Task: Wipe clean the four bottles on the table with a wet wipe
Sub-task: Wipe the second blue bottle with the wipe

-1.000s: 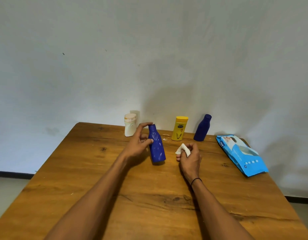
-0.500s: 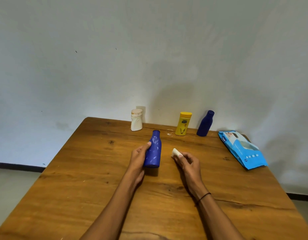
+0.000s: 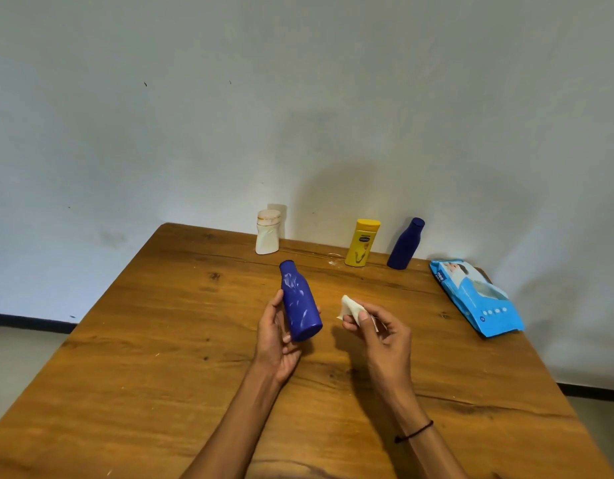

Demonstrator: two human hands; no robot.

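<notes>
My left hand [image 3: 276,335] grips a dented blue bottle [image 3: 300,302] round its lower half and holds it tilted above the wooden table [image 3: 167,357], its cap pointing away from me. Just to the right, my right hand [image 3: 381,331] pinches a folded white wet wipe [image 3: 350,307] between thumb and fingers, a small gap from the bottle. Three more bottles stand upright along the far edge by the wall: a white one [image 3: 267,233], a yellow one [image 3: 361,243] and a dark blue one [image 3: 405,244].
A light blue pack of wet wipes [image 3: 478,297] lies flat near the table's right edge. A grey wall stands right behind the far edge. Floor shows past the table's left and right sides.
My left hand has lifted the blue bottle off the table and drawn it nearer, tilting it. My right hand with the wipe has risen and turned beside it.
</notes>
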